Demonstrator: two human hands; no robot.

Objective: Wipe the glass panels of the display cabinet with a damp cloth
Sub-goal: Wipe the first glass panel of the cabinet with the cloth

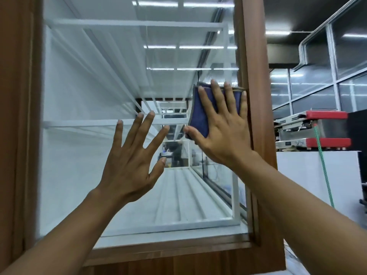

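The cabinet's glass panel (95,80) fills the view inside a brown wooden frame (256,56). White shelf bars show behind the glass. My right hand (222,128) presses a folded blue cloth (200,114) flat against the glass, close to the right frame post, with fingers spread straight over it. My left hand (133,157) is raised in front of the glass left of the cloth, fingers spread and straight; whether it touches the pane I cannot tell.
To the right of the frame stands a white counter (317,175) carrying a red and metal machine (317,130). A green cord (323,167) hangs down in front of it. Glass office partitions (325,80) lie behind.
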